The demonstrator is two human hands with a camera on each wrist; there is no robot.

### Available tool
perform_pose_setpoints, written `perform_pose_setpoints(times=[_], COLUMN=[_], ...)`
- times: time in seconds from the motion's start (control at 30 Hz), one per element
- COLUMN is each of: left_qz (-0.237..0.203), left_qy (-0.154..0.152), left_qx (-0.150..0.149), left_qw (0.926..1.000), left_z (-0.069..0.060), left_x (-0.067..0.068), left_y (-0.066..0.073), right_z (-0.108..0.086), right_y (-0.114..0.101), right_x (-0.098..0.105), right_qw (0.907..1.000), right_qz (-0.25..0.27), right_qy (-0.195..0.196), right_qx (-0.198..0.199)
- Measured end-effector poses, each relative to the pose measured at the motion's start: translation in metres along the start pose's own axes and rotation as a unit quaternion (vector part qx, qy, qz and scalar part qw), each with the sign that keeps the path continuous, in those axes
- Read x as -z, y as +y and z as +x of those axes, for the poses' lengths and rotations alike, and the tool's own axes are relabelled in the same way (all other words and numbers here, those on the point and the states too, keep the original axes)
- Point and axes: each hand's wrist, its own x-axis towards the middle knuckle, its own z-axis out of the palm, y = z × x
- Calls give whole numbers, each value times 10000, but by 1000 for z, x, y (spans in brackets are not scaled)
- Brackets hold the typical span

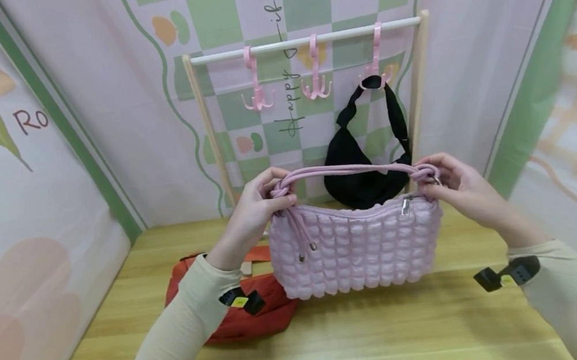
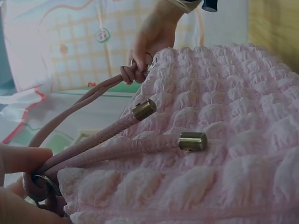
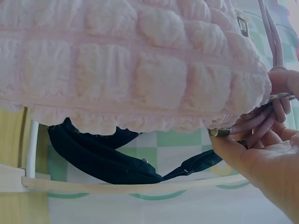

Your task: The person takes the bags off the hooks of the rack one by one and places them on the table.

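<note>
A pink puffy handbag [image 1: 358,248] hangs above the table between both hands, its zipper side up. My left hand [image 1: 262,203] pinches the knotted left end of its cord strap [image 1: 345,169]; two metal-tipped cord ends [image 2: 191,141] dangle there. At the other knot, beside a metal ring, my right hand [image 1: 459,189] holds the strap between thumb and fingers. The strap bows upward between them. Behind it, a black shoulder bag [image 1: 367,187] hangs from a pink hook [image 1: 377,67] on the rack. Beyond my left forearm lies a red bag [image 1: 255,316], partly hidden.
The rack has a white rail [image 1: 281,45] and wooden posts [image 1: 419,74]. Two more pink hooks, a left one [image 1: 257,84] and a middle one [image 1: 316,76], hold nothing. Fabric walls surround the wooden table [image 1: 376,334] at the back and sides.
</note>
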Motion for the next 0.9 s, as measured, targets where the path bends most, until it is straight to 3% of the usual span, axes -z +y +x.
perform_pose_setpoints(times=[0.2,0.4,0.57,0.7,0.9], left_qz=[173,353,535,566,853], left_qy=[90,230,273,180,-135], left_qx=[-71,-107,-129,-187,-546], left_qw=[9998,9991,9981,9981,9948], left_z=[1,2,3,2,2], left_x=[2,2,2,2,2], left_y=[-5,-9,-13,-16,-25], right_z=[-1,-2,-4,-6,-9], right_y=[2,5,7,9,12], right_x=[-1,0,3,4,3], right_qw=[9998,9974,9990,9996,9968], right_qz=[43,680,307,127,729], right_qy=[110,97,119,-14,-306], right_qx=[-146,-216,-301,-232,-128])
